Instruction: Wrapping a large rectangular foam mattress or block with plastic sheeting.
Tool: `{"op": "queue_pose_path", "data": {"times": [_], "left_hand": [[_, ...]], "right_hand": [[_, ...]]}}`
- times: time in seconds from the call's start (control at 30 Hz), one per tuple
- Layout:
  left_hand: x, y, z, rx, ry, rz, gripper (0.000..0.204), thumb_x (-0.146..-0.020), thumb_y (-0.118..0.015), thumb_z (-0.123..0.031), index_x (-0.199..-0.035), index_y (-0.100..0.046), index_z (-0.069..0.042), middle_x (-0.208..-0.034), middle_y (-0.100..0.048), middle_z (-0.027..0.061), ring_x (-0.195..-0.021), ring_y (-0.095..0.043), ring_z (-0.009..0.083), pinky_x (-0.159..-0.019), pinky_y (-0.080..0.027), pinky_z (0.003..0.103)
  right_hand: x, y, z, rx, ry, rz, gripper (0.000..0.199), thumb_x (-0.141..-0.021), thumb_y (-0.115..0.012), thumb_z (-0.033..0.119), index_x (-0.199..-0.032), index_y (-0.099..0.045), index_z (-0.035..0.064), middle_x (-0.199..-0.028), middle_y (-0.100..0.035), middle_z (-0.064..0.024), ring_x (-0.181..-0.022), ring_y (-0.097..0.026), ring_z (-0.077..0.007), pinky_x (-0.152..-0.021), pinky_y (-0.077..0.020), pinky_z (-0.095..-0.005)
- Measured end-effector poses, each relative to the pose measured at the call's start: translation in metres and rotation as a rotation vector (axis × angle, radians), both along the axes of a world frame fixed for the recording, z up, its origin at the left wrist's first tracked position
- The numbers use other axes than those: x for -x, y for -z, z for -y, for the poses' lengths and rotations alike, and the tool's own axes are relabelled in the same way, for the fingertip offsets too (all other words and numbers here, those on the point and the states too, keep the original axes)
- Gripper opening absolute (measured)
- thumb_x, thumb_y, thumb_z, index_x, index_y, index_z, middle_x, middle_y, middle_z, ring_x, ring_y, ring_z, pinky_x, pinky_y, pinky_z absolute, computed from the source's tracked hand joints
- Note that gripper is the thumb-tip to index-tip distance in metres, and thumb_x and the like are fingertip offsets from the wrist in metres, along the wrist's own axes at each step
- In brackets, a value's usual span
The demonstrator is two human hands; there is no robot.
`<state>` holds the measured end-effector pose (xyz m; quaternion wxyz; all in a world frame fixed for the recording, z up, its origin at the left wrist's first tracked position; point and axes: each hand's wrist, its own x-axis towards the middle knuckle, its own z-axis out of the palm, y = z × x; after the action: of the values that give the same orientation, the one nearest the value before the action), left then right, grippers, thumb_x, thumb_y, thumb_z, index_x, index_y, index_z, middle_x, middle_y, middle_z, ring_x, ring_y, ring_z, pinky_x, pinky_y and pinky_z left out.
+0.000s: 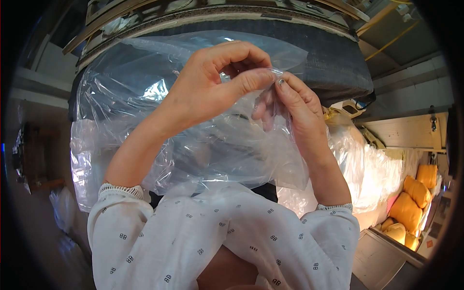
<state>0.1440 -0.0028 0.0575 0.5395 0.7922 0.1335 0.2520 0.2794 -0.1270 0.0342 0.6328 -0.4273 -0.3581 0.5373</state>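
A large sheet of clear plastic film (212, 150), perhaps a bag, spreads crumpled in front of me and over my lap. My left hand (224, 72) pinches its edge between thumb and forefinger, high above the rest of the film. Right beside it, my right hand (297, 99) grips the same edge, its thumb touching close to the left thumb tip. Some of my right fingers show through the film, behind it. Under the far part of the film lies a dark cloth-covered surface (333, 63).
More clear plastic (367, 169) is heaped brightly lit on the right. Beyond it are orange-yellow bundles (411, 203) and a pale wooden panel (411, 130). A long ledge (227, 26) runs across the far side. Another piece of plastic (63, 208) lies on the floor at left.
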Motion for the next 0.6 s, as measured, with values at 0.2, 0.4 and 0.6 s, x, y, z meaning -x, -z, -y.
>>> {"op": "queue_pose_path", "data": {"times": [0.2,0.4,0.6], "left_hand": [[0.019,0.014,0.002,-0.161,-0.104,0.142,0.016,-0.077,-0.064,0.001,-0.093,-0.061,0.000,-0.089,-0.061,0.0042,-0.081,-0.058,0.0119,-0.074,-0.046,0.022],[0.071,0.044,0.046,-0.340,-0.101,0.192,0.011,-0.080,-0.055,0.001,-0.088,-0.060,-0.006,-0.084,-0.062,0.0038,-0.082,-0.059,0.0145,-0.087,-0.044,0.036],[0.257,0.048,-0.017,-0.024,-0.933,0.337,0.030,-0.072,-0.042,0.004,-0.099,-0.054,-0.002,-0.093,-0.057,0.0064,-0.086,-0.055,0.0139,-0.085,-0.044,0.028]], "right_hand": [[0.025,0.007,-0.005,-0.095,0.104,0.333,0.037,-0.094,-0.043,0.032,-0.112,-0.053,0.0008,-0.084,-0.063,-0.0090,-0.070,-0.060,-0.0148,-0.064,-0.0458,-0.0246],[0.015,0.017,-0.031,0.062,-0.033,-0.104,0.040,-0.089,-0.051,0.039,-0.101,-0.055,0.0014,-0.089,-0.061,-0.0108,-0.082,-0.060,-0.0200,-0.072,-0.0500,-0.0317],[-0.051,0.039,-0.031,-0.143,0.473,-0.620,0.026,-0.090,-0.050,0.023,-0.091,-0.055,-0.0017,-0.095,-0.061,-0.0153,-0.084,-0.060,-0.0248,-0.076,-0.0519,-0.0346]]}}
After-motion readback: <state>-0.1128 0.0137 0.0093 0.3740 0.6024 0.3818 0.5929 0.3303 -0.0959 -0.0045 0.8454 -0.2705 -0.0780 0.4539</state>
